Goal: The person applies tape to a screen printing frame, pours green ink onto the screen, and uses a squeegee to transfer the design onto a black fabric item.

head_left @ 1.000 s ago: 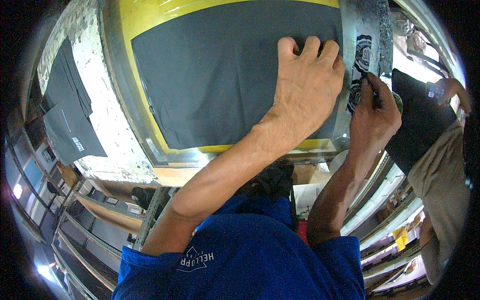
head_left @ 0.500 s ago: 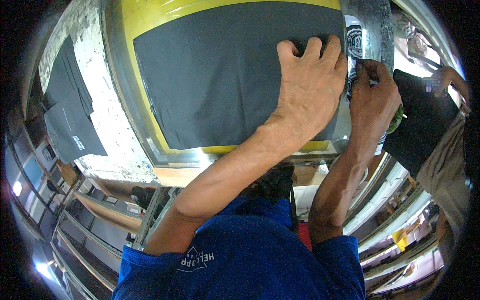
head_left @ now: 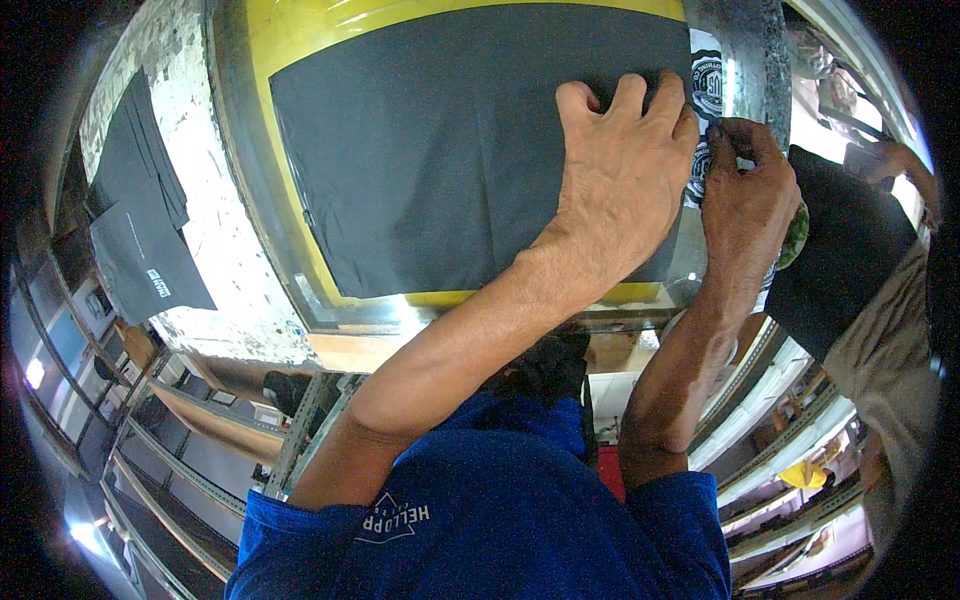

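Note:
A dark grey, fabric-like sheet (head_left: 430, 150) lies flat over a yellow board (head_left: 268, 40), with faint creases running through it. My left hand (head_left: 625, 170) rests on the sheet's right part, fingers spread and bent, their tips near its right edge. Just beyond that edge, my right hand (head_left: 750, 180) has thumb and forefinger pinched together; what they hold is too small to make out. Between the hands, a white strip with round black emblems (head_left: 708, 85) shows, partly covered by my fingers.
Folded dark cloth pieces (head_left: 150, 235) lie on a paint-spotted white surface (head_left: 230, 250) at left. A green round object (head_left: 795, 238) sits by my right wrist. At right, another person's hand (head_left: 885, 160) is near a black cloth (head_left: 840, 250). Metal shelving (head_left: 190, 460) stands below left.
Both my hands stay almost in place. More of the emblem strip shows beside my right fingertips. At the right, the other person's hand and the black cloth have shifted slightly.

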`<action>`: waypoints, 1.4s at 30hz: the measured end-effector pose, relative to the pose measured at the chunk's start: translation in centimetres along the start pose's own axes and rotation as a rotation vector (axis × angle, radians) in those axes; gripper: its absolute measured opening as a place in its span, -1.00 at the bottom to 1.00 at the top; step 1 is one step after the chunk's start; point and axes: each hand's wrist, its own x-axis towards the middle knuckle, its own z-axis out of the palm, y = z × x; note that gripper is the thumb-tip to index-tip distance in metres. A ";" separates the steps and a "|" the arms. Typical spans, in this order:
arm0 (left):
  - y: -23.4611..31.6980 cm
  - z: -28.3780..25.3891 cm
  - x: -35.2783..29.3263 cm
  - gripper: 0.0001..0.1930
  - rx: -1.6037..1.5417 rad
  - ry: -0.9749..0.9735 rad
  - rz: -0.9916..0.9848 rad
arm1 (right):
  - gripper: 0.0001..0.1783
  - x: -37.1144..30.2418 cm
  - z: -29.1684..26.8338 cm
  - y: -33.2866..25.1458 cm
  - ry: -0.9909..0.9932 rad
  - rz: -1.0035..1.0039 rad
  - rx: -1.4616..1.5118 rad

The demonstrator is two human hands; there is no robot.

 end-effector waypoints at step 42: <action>0.1 -0.2 0.3 -0.40 -0.032 -0.003 -0.030 | -0.32 6.8 0.2 0.7 0.020 -0.200 -0.366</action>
